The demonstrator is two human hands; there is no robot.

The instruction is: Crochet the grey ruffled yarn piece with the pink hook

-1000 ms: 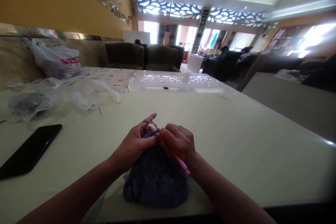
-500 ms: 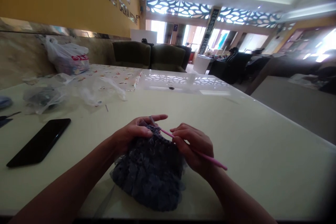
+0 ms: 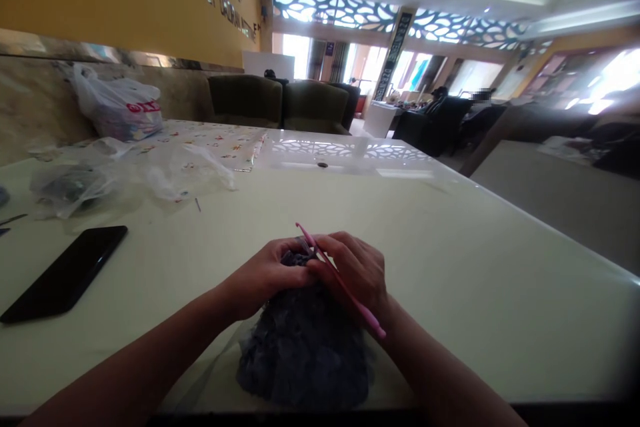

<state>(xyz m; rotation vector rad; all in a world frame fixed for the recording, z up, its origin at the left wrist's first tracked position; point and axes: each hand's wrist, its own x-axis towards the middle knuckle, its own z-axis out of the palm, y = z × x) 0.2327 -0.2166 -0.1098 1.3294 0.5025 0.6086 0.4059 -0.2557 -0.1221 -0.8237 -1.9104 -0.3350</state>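
Note:
A dark grey crocheted piece (image 3: pixel 305 347) with a ruffled surface hangs below my hands near the table's front edge. My left hand (image 3: pixel 280 270) is closed on its upper edge, the thumb lying across the top. A pink crochet hook (image 3: pixel 367 317) slants through my right hand (image 3: pixel 353 263), its hooked tip pointing up and away beyond the fingers. The right fingertips meet the left ones at the top of the piece. A grey strand (image 3: pixel 304 245) shows beside the left fingers. The stitches under the fingers are partly hidden.
A black phone (image 3: pixel 67 272) lies on the pale glossy table (image 3: pixel 475 280) to the left. Farther back are clear plastic bags (image 3: pixel 75 183), a small thin stick (image 3: pixel 197 205) and a full white carrier bag (image 3: pixel 120 107). Armchairs (image 3: pixel 245 101) stand beyond the table.
My right hand has moved left against my left hand. The hook's tip has come out of the stitches and now points upward. The crocheted piece has shifted slightly right.

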